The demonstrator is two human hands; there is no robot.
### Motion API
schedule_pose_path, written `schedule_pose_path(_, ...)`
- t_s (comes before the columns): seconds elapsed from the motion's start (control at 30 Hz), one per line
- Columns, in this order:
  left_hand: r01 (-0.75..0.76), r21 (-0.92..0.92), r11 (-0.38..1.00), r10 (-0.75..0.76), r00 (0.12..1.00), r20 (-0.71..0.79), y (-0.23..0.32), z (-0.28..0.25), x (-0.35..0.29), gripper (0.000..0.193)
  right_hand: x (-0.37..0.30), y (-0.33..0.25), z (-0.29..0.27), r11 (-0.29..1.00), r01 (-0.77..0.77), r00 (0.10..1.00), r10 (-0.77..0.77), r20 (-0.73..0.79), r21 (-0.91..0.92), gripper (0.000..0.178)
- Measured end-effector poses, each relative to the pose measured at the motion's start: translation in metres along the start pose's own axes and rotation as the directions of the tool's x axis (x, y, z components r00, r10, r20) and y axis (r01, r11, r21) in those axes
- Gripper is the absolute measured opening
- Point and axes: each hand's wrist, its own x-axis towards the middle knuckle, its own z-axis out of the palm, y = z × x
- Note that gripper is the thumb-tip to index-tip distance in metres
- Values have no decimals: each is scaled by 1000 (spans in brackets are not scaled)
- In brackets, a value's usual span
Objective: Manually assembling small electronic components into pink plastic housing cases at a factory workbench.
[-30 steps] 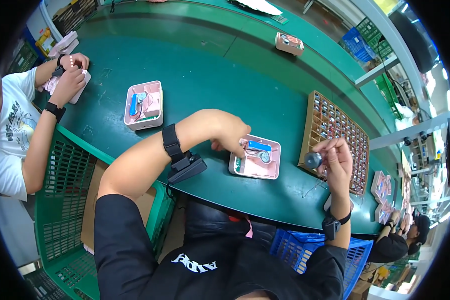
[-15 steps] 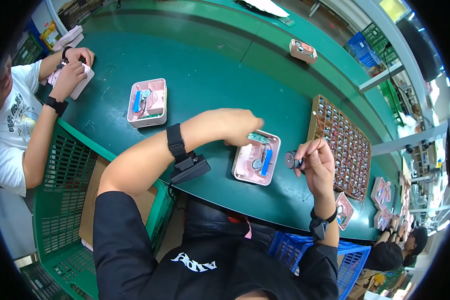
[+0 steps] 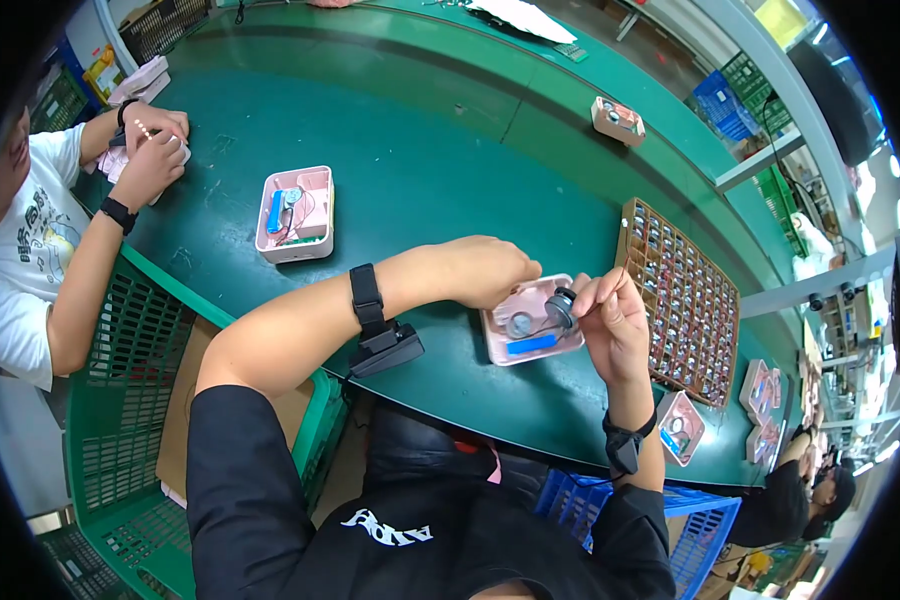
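Two crates: a green crate (image 3: pixel 120 440) at near left and a blue crate (image 3: pixel 712 525) at near right, beside the green table (image 3: pixel 420 180).
Right-side box (image 3: pixel 692 425): near right on the table, small parts inside.
Right hand (image 3: pixel 618 325): thumb and fingers pinched narrow on a dark round part (image 3: pixel 562 308), over the right side of the pink box (image 3: pixel 538 300).
Pink box contents: a blue cylinder (image 3: pixel 532 345) and a silver disc (image 3: pixel 519 324); the box sits between both hands.
Left hand (image 3: pixel 500 272): at the box's far left edge, fingertips mostly hidden; cannot tell whether they grip it.
Compartment tray (image 3: pixel 625 240): brown, right of the right hand, rows of small parts.
Left-side box (image 3: pixel 313 205): well apart, left.
Co-worker's hands (image 3: pixel 158 155): far left, together.
Far box (image 3: pixel 618 122): far right, pink.
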Motion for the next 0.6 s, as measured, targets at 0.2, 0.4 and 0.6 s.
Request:
schedule_pose_path(0.2, -254, -10, 967, 243, 936, -254, -1, -15, -2, 30, 5, 5, -1, 998, 18, 1000, -17, -6, 54, 24)
schedule_pose_path(0.4, -635, -128, 762, 512, 711, -483, 24, -42, -11, 29, 4, 26, -4, 985, 129, 961, -95, -261, 117, 18)
schedule_pose_path(0.6, -446, 123, 886, 439, 726, -529, 35, -15, -1, 22, -1, 40, -17, 948, 184, 977, -148, -151, 260, 14)
